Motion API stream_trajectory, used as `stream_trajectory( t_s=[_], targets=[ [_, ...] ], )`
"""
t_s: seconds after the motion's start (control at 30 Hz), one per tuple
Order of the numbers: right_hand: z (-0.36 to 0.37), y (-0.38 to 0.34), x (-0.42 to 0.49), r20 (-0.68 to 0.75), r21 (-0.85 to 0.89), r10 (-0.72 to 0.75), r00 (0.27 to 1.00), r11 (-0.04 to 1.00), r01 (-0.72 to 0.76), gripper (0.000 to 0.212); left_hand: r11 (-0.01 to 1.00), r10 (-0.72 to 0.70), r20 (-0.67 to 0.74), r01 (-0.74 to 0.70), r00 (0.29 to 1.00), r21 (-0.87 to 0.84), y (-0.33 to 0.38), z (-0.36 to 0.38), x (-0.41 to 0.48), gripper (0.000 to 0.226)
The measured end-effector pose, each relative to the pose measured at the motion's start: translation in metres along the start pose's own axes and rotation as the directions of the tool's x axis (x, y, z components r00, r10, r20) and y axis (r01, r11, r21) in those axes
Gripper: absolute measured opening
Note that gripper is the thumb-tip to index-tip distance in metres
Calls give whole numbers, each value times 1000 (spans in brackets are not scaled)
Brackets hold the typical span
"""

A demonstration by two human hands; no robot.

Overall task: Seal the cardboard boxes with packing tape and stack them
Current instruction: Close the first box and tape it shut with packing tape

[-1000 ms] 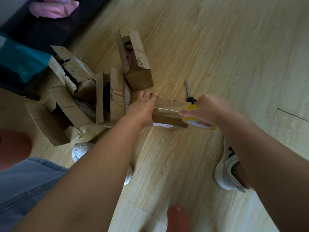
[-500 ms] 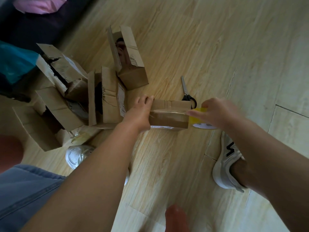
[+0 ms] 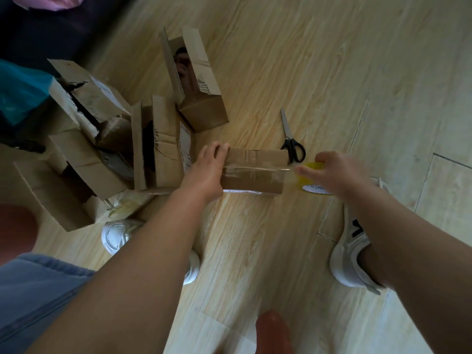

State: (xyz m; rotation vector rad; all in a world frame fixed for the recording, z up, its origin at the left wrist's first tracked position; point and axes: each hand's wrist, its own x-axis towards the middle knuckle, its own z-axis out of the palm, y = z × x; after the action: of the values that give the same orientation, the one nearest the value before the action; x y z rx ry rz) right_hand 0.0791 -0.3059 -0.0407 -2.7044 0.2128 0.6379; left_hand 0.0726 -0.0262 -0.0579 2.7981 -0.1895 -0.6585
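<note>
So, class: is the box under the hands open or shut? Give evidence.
Shut: the box has flat flaps, with tape along the seam toward the roll in the right hand.

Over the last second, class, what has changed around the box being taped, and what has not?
The right hand has drawn the tape roll rightward, clear of the box, so a strip of tape now spans the gap between them. The left hand still grips the box's left end. The scissors and the open boxes lie where they were.
</note>
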Motion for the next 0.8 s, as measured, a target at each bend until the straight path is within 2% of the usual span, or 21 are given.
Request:
stream_trajectory(
  t_s=[0.13, 0.27, 0.4, 0.47, 0.57, 0.8],
  targets=[
    [15, 1, 8, -8, 14, 55, 998, 998, -55, 57, 999, -13, 3, 12, 1000, 34, -1, 3, 2, 100],
    [29, -10, 16, 24, 20, 97, 995, 995, -98, 49, 988, -35, -9, 36, 999, 153, 8, 12, 5, 94],
    [34, -13, 17, 9, 7, 118, 993, 993, -118, 49, 960, -86, -41, 94, 995, 265, 17, 20, 4, 115],
    [34, -13, 15, -10, -20, 111, 994, 994, -112, 55, 972, -12, -46, 22, 999, 236, 28, 22, -2, 122],
    [36, -14, 13, -14, 0, 119, 993, 993, -119, 60, 980, 93, -43, -84, 995, 180, 52, 37, -17, 109],
    [40, -18, 11, 34, 15, 144, 989, 989, -144, 61, 986, 66, -10, -64, 998, 156, 50, 54, -11, 85]
  ],
)
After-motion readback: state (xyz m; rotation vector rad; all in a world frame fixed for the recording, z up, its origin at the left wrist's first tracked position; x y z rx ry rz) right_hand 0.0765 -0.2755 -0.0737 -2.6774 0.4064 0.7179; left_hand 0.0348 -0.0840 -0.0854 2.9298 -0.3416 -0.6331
